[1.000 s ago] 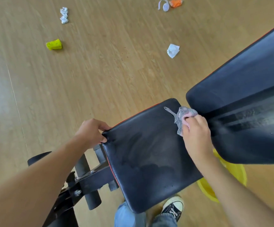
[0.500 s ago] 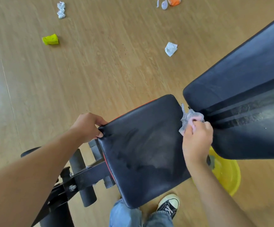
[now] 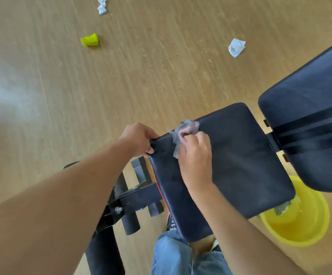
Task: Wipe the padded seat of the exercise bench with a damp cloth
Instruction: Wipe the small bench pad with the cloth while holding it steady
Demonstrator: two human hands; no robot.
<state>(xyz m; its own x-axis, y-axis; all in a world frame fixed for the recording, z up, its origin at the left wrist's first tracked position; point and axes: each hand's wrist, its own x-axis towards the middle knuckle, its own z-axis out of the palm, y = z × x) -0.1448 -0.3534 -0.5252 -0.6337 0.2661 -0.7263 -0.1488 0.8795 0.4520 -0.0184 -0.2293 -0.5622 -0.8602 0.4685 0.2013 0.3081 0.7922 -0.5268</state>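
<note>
The black padded seat of the exercise bench fills the middle of the view, with a thin red edge along its left side. My right hand presses a grey mesh cloth with a pink patch onto the seat's far left part. The cloth pokes out beyond my fingers. My left hand grips the seat's left corner, thumb on top of the padding. The black backrest pad rises at the right, apart from the seat by a narrow gap.
A yellow basin stands on the wooden floor under the seat's right end. The black frame and foam rollers sit at lower left. Crumpled white paper, a yellow object and more white paper lie on the floor. My jeans show below.
My right hand has swept the cloth from the seat's end by the backrest across to its left end near my left hand. The left hand keeps its grip.
</note>
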